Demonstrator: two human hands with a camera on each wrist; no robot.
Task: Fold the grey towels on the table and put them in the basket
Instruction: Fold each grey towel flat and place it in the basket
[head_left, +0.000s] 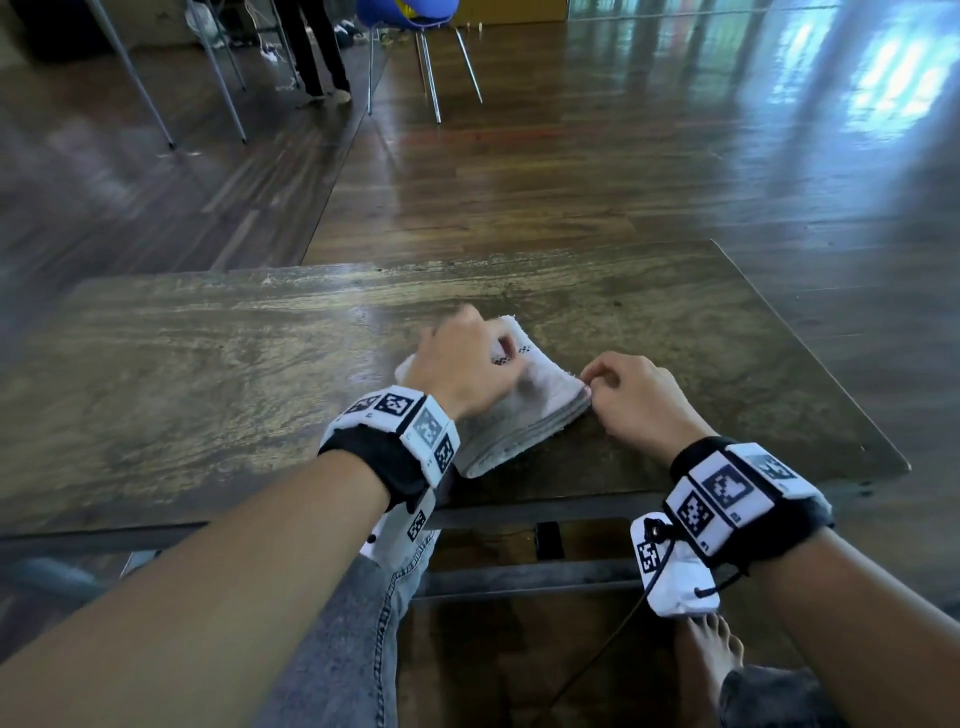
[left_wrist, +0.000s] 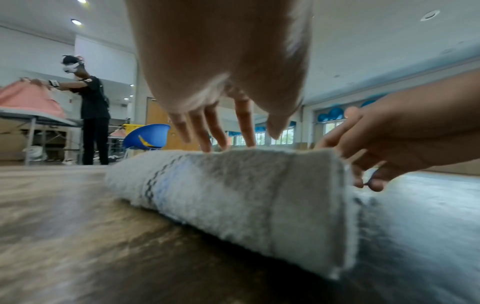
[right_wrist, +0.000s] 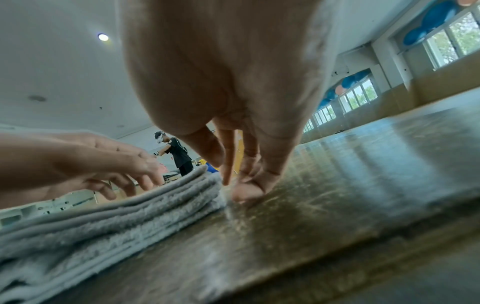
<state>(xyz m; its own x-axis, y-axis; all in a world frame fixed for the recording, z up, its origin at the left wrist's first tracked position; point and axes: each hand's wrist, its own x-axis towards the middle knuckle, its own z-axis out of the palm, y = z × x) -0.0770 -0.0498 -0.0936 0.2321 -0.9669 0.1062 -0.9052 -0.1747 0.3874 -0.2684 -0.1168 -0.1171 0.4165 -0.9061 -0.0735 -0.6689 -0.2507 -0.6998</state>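
Towel (head_left: 524, 415) folded on table (head_left: 208, 364), hands touching

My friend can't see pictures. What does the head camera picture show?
Two hands work on a folded grey towel on a wooden table. The left hand lies on top; the right hand pinches the towel's corner. A blue chair stands behind.

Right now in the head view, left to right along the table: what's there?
Bare table → left hand, fingers resting on top of the folded grey towel → right hand at the towel's right corner → bare table again.
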